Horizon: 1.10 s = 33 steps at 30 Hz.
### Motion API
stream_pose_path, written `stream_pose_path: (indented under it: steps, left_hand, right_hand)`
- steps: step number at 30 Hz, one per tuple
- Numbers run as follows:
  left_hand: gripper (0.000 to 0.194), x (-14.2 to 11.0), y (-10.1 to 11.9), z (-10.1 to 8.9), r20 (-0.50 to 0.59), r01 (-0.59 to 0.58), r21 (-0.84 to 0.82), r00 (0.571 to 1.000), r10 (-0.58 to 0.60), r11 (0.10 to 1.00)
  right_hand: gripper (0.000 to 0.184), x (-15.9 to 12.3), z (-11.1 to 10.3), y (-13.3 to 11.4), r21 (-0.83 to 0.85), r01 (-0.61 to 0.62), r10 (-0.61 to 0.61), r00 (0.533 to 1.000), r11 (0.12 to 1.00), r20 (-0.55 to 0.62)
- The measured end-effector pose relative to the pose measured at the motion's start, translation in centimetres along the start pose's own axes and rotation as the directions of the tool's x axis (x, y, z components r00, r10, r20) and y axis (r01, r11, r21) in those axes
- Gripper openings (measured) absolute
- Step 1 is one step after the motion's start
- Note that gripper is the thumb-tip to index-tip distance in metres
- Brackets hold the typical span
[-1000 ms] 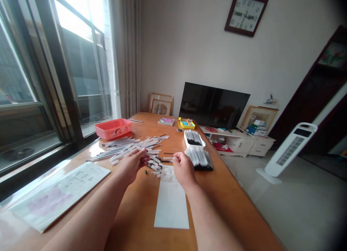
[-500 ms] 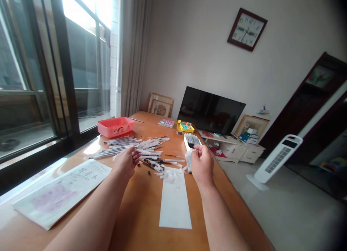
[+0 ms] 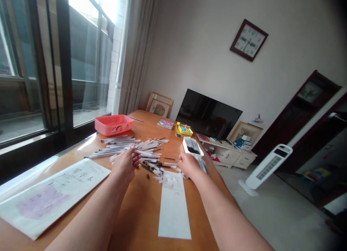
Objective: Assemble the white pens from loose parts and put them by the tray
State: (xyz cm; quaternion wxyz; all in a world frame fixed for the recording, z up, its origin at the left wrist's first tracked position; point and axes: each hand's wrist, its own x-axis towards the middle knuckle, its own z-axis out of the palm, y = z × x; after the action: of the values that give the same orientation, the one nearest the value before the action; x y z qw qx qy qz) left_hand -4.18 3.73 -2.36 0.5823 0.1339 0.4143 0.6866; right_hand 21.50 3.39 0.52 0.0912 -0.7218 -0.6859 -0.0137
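My left hand [image 3: 127, 164] rests at the near left side of a spread heap of pen parts, its fingers curled inward. Whether anything sits inside them is hidden. White and clear pen barrels [image 3: 116, 148] lie just beyond it. My right hand [image 3: 189, 165] is at the heap's right side, thumb and fingers drawn together by some small white pieces; what they grip is too small to make out. Behind it stands a white box [image 3: 201, 152] filled with black-ended pens [image 3: 192, 145]. More clear barrels lie partly hidden beside my right wrist.
A paper strip [image 3: 175, 215] lies in front, with small white pieces at its top. Left are a writing booklet [image 3: 54, 193] and a red basket [image 3: 114, 125]. Farther back are a booklet [image 3: 165, 124] and a yellow box [image 3: 184, 129]. The table's right edge runs near my right arm.
My right hand has moved left and slightly down, from beside the white box to the small parts. My left hand stays nearly in place. The camera view has shifted slightly.
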Motion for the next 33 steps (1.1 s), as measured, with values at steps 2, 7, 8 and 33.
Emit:
stream_pose_path:
  steps: [2, 7, 8, 33]
  left_hand:
    - [0.018, -0.1, -0.1, 0.0, 0.014, -0.002, 0.003, 1.0, 0.002, 1.0]
    - [0.015, 0.0, -0.4, -0.2, 0.034, -0.005, 0.014, 0.999, 0.005, 1.0]
    - [0.014, 0.0, -0.4, -0.2, 0.036, -0.006, 0.014, 0.999, 0.005, 1.0]
    - [0.004, -0.1, -0.8, -0.2, 0.012, 0.101, -0.063, 0.995, -0.101, 0.993]
  right_hand:
    - [0.013, 1.9, 0.6, -0.5, -0.055, 0.05, -0.048, 0.998, 0.997, 0.041]
    - [0.018, 5.6, 1.4, -1.6, -0.126, 0.165, -0.146, 0.979, 0.978, 0.142]
    - [0.021, 6.0, 1.5, -1.8, -0.129, 0.184, -0.162, 0.973, 0.974, 0.164]
    - [0.014, 6.6, 0.9, -1.9, 0.038, 0.292, -0.294, 0.951, 0.956, 0.097]
